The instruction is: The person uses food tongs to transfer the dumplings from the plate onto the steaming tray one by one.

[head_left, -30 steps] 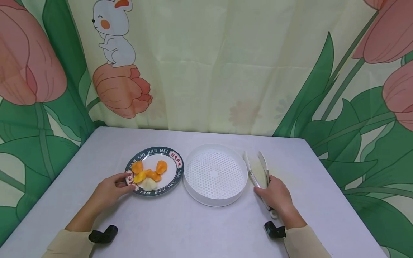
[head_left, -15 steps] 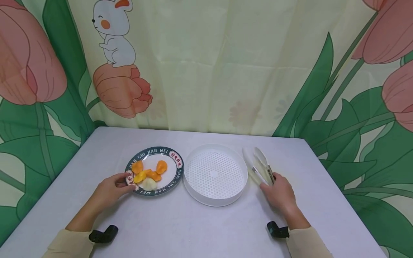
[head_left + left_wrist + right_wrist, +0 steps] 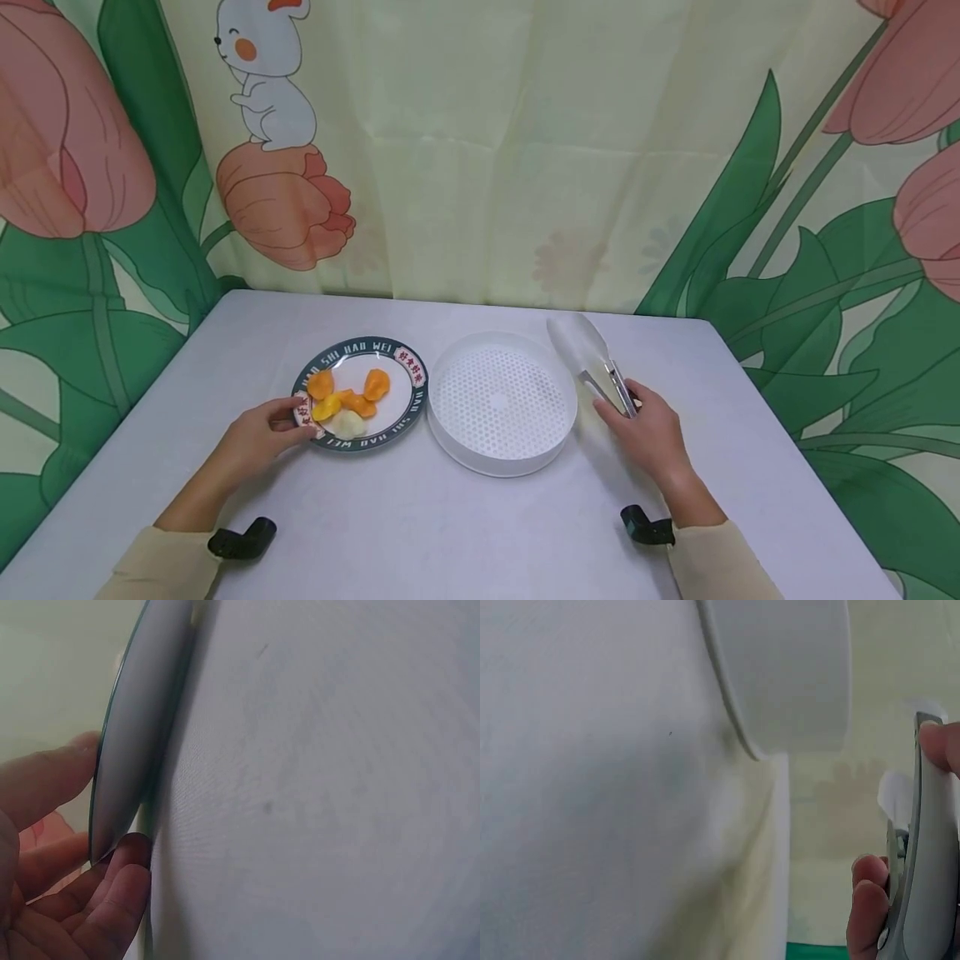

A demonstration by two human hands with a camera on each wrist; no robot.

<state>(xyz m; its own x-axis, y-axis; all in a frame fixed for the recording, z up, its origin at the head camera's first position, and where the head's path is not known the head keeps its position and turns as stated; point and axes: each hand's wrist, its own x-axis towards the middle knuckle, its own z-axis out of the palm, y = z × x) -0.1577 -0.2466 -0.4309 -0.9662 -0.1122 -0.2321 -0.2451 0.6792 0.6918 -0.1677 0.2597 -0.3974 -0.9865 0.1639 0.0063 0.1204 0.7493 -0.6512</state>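
Note:
My left hand (image 3: 262, 433) pinches the left rim of a round plate (image 3: 408, 417) with a dark lettered border; in the left wrist view the thumb lies on the edge of the plate (image 3: 142, 712) and fingers reach beneath it. On the plate are several small orange and yellow pieces (image 3: 358, 406) and a whitish piece (image 3: 348, 425). My right hand (image 3: 648, 429) holds metal tongs (image 3: 621, 387) by the handle, raised above the table, their pale tips pointing away and apart. In the right wrist view, thumb and fingers wrap the tongs' handle (image 3: 930, 855).
A white round tray (image 3: 502, 462) with a perforated base sits between plate and tongs, close against the plate's right side. The white-covered table (image 3: 480, 542) ends at a curtain (image 3: 465, 208) printed with tulips and a rabbit.
My right hand has lifted the tongs off the table, tips rising and swinging away from me. The left hand stays at the plate's rim; the plate and tray have not moved.

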